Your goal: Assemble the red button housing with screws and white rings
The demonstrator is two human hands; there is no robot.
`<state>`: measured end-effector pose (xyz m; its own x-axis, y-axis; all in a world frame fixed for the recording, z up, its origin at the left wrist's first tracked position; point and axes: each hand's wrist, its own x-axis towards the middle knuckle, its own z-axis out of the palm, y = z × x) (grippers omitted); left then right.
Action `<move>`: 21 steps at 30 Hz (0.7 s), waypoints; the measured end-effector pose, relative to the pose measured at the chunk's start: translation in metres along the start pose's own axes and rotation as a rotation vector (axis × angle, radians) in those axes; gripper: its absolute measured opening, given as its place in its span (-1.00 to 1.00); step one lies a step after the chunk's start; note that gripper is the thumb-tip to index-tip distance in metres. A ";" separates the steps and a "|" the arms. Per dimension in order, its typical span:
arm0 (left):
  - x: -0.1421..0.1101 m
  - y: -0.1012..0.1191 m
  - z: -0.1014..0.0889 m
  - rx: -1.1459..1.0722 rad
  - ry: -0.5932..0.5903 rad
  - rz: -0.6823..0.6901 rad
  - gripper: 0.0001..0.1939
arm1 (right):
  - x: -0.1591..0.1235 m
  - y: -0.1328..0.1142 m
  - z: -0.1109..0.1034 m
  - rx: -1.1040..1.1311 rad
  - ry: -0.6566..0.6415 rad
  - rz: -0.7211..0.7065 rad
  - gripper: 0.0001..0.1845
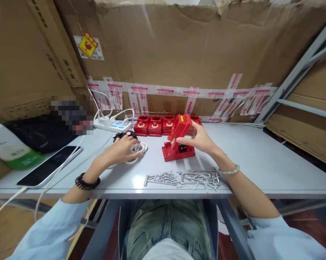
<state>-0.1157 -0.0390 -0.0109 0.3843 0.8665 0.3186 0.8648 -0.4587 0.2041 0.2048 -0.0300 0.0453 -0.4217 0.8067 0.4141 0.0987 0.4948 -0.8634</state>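
Across the grey surface [260,159], a row of finished red units [155,125] lines the back edge, out of your working space. Closer in, a red base [176,151] sits flat in front of you, and your right hand [199,139] clamps fingers and thumb on the red cover [180,128], tilting it over that base. Your left hand [122,150] rests half-curled on a coil of white cable [138,148], pinning it. Loose metal screws [184,178] lie nearest you, within easy reach.

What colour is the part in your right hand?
Red, with a small yellow sticker on top; the right hand holds the part, seen in the head view.
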 end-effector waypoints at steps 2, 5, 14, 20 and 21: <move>0.003 0.007 -0.007 -0.058 0.013 0.027 -0.45 | -0.001 -0.001 0.000 0.003 0.001 -0.003 -0.36; 0.015 0.032 -0.024 -0.263 0.106 0.118 -0.45 | -0.002 -0.002 0.001 0.022 -0.021 -0.026 -0.35; 0.066 0.105 -0.020 -0.841 0.291 0.355 -0.47 | -0.002 0.005 0.003 0.074 -0.080 -0.078 -0.25; 0.065 0.090 0.000 -0.861 0.325 0.354 -0.46 | -0.003 0.003 0.003 0.044 -0.083 -0.064 -0.26; 0.065 0.089 0.001 -0.865 0.325 0.351 -0.47 | -0.003 0.003 0.003 0.045 -0.086 -0.068 -0.27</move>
<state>-0.0138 -0.0235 0.0269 0.3539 0.6169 0.7030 0.1347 -0.7774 0.6144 0.2036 -0.0315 0.0408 -0.5016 0.7405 0.4473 0.0279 0.5306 -0.8472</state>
